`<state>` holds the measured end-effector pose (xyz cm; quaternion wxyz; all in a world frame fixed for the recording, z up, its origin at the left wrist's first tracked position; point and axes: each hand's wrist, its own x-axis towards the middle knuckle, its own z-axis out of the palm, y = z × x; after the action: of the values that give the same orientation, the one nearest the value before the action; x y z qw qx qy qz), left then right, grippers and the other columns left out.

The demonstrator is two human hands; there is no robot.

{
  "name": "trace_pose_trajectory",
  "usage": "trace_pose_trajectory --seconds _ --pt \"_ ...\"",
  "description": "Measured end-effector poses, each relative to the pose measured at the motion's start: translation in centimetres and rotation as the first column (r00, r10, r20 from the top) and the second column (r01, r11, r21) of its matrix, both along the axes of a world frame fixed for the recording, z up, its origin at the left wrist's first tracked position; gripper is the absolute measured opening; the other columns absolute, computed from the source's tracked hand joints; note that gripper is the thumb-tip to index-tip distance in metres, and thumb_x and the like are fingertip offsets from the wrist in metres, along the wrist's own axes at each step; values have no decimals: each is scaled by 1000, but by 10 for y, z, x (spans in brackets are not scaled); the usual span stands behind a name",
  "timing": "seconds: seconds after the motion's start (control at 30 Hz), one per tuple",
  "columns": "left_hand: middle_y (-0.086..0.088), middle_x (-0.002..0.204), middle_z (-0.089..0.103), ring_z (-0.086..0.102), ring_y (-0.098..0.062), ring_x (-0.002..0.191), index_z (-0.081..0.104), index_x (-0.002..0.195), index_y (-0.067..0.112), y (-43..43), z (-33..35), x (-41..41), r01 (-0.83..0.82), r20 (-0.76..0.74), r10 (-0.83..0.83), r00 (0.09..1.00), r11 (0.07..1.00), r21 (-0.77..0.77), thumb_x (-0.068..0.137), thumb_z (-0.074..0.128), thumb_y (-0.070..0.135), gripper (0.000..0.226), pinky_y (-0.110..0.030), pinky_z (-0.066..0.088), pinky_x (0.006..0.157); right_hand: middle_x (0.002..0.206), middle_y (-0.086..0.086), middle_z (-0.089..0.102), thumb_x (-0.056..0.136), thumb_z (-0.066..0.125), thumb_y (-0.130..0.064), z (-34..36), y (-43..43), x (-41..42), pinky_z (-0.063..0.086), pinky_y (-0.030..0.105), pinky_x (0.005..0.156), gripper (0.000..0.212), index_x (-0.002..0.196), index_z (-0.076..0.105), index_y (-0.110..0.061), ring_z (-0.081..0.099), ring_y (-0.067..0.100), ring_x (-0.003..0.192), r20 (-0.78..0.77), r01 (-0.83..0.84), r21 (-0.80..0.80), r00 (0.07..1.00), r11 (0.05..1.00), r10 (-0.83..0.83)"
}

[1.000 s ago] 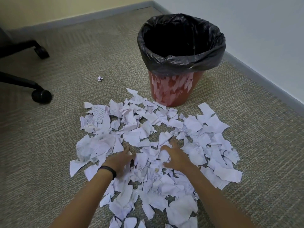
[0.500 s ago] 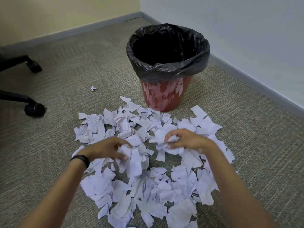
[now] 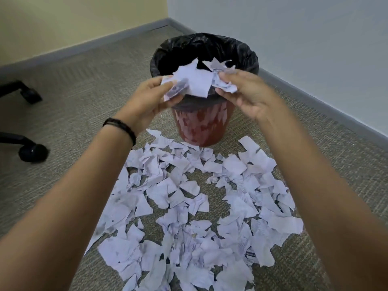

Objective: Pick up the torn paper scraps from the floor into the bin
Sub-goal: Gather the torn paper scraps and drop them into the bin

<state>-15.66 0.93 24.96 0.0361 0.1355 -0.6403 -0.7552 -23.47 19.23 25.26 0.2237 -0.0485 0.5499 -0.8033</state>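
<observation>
Both hands were raised in the upper middle of the frame, in front of the bin [image 3: 204, 124]. The left hand [image 3: 147, 99] was clenched around a clump of paper scraps [image 3: 189, 80], and the right hand [image 3: 243, 91] pinched a smaller wad [image 3: 223, 84] beside it. The two bundles touched and overlapped the near rim of the black liner [image 3: 247, 57].

To drop them well, the hands would probably need to travel a little further, so the paper hung fully over the dark opening before the fingers spread. Loose, light pieces like these could flutter sideways, so letting go low and together seemed wiser than tossing.

Most of the task's paper lay as a wide scatter of torn scraps [image 3: 189, 206] across the lower middle of the frame, reaching the foot of the red bin.

The floor was a short-pile, greyish-beige carpet [image 3: 79, 91], bordered by a grey skirting board [image 3: 105, 43]. A yellowish wall [image 3: 63, 22] met a pale wall [image 3: 294, 38] in a corner behind the bin. Black chair castors [image 3: 32, 153] sat at the left edge.
</observation>
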Motion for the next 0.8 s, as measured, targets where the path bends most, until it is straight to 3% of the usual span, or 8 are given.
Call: trace_pose_trajectory --seconds 0.1,0.27,0.33,0.47,0.53,0.6,0.67,0.8 --pt "-12 116 62 69 -7 76 55 112 -3 9 6 -21 -106 9 106 994 988 115 97 45 5 20 -14 56 66 76 13 59 89 51 8 7 -15 -1 59 23 61 17 74 54 2 60 17 68 99 108 -89 990 990 -99" --pt "-22 139 44 63 -27 99 40 133 -5 13 15 -44 -234 42 232 972 933 273 99 43 9 37 -19 57 56 86 19 53 92 45 8 24 -21 -5 44 39 102 20 73 49 1 54 23 73 183 218 -182 966 959 -185" --pt "-21 142 39 64 -28 97 37 137 -2 15 20 -48 -247 45 245 969 921 302 100 42 12 40 -21 57 58 103 22 51 93 45 5 30 -22 -7 42 42 102 20 73 48 1 56 29 86 182 213 -190 967 958 -179" --pt "-25 128 48 63 -26 98 34 137 -5 26 28 -48 -213 22 215 976 935 285 99 45 18 45 -21 58 63 105 20 54 93 39 6 40 -24 -11 38 42 105 21 75 49 3 55 31 99 192 208 -297 969 932 -155" --pt "-25 132 47 60 -26 110 32 137 -6 30 30 -45 -164 -25 178 984 946 281 99 44 21 48 -24 58 74 134 28 39 93 36 9 42 -22 -10 36 45 109 18 101 52 7 45 39 123 169 215 -316 971 924 -168" --pt "-20 131 53 63 -22 108 37 135 -2 34 30 -40 -92 -74 114 991 964 250 100 43 21 43 -28 59 79 142 28 31 93 33 9 38 -16 -9 40 44 105 40 132 42 3 39 41 129 95 187 -282 982 941 -166" --pt "-13 122 62 67 -18 102 46 128 6 35 27 -33 -24 -92 37 995 990 142 100 43 21 33 -28 58 77 134 22 47 93 35 8 30 -9 -5 50 38 95 40 131 46 -2 54 33 119 -34 131 -244 989 961 -144" --pt "-3 109 67 69 -11 90 57 116 17 25 -6 -13 -19 -71 13 997 997 -80 101 39 19 24 -26 57 75 94 3 69 94 40 1 -8 10 11 57 25 73 25 98 60 -14 69 10 78 -132 206 -106 967 973 -219"
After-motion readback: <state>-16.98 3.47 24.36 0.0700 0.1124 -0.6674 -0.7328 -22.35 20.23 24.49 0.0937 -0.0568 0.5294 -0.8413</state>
